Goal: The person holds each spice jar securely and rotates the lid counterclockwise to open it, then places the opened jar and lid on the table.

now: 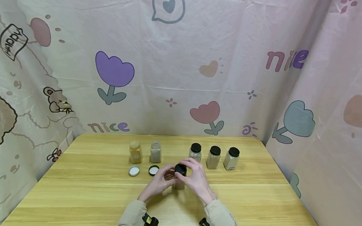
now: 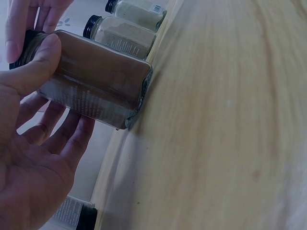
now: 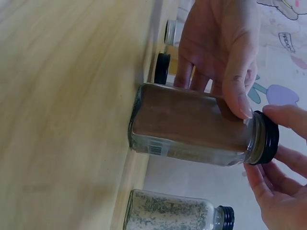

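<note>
A square glass jar of brown powder stands upright on the table in front of me, a black lid on its neck. My left hand holds the jar's body; in the left wrist view its thumb lies on the glass near the neck, with fingers round the far side. Thumb and fingers of my right hand pinch the black lid, plainest in the right wrist view. Just beyond the hands, a black-rimmed lid and a pale lid lie on the wood, white insides up.
Behind them stand a lidless jar of yellow powder and a lidless jar of greyish powder. Right of these are three black-lidded jars: one with green-flecked contents, a second jar and a third jar. A printed curtain hangs behind the table.
</note>
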Available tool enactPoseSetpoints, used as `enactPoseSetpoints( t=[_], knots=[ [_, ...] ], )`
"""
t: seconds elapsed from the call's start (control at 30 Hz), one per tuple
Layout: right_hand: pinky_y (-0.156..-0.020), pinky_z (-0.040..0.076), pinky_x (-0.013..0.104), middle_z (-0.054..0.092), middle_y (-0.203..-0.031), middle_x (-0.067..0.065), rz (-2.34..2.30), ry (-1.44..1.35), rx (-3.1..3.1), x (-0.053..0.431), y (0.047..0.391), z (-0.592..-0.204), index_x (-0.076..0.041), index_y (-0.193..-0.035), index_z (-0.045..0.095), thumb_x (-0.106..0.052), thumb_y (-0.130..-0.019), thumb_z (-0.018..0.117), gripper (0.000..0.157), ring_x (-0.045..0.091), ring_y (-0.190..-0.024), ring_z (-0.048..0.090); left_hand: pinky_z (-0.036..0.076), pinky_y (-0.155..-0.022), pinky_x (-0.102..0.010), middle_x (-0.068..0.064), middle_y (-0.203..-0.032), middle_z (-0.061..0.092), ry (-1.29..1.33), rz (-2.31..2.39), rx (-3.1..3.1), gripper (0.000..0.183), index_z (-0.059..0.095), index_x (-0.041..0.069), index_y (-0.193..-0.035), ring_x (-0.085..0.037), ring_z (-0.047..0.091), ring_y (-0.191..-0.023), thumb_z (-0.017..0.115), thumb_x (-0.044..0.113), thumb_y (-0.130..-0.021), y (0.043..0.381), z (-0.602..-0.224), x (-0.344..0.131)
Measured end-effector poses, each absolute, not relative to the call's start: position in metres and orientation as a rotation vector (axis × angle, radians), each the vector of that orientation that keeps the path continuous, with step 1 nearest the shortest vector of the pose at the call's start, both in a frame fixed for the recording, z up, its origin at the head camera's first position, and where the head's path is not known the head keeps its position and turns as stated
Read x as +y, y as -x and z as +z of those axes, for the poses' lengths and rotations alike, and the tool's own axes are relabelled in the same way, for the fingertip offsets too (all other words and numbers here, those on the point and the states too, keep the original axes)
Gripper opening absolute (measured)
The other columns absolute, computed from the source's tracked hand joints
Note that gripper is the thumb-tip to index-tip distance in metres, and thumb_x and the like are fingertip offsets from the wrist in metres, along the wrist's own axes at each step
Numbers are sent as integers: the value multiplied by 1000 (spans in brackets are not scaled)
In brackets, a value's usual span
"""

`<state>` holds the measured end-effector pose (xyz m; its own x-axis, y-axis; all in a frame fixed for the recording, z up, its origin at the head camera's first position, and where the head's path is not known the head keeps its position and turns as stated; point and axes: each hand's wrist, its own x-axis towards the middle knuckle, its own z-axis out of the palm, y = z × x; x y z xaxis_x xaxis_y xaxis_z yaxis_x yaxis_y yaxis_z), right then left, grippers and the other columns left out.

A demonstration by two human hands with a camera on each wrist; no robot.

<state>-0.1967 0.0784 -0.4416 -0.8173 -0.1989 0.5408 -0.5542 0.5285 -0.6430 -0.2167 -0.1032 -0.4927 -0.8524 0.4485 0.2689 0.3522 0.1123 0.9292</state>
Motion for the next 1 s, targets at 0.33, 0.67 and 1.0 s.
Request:
enactPoseSetpoints(
  t=[0.33, 0.67, 1.0],
  knots=[
    [-99, 55, 46, 70, -118, 10, 1215, -695, -2417, 81, 198, -441, -3, -118, 71, -10, -76, 85, 45, 27, -110, 67, 55, -105, -27, -28, -126, 59, -968, 1891, 2309, 47, 57, -8, -129, -34, 65, -118, 73, 16, -92, 219, -497, -105],
    [-85, 62, 37, 71, -106, 7, 1234, -585, -2359, 80, 197, -442, -2, -110, 73, -16, -71, 91, 45, 23, -96, 69, 54, -107, -33, -29, -130, 59, -798, 1856, 2310, 44, 57, -8, -129, -37, 62, -122, 73, 4, -90, 217, -492, -103],
    [-91, 59, 38, 73, -110, 11, 1179, -708, -2382, 84, 198, -441, -1, -112, 73, -4, -74, 83, 40, 25, -100, 71, 53, -109, -36, -31, -131, 56, -845, 1871, 2290, 47, 55, -10, -131, -46, 59, -123, 72, 6, -91, 217, -493, -104]
  ],
)
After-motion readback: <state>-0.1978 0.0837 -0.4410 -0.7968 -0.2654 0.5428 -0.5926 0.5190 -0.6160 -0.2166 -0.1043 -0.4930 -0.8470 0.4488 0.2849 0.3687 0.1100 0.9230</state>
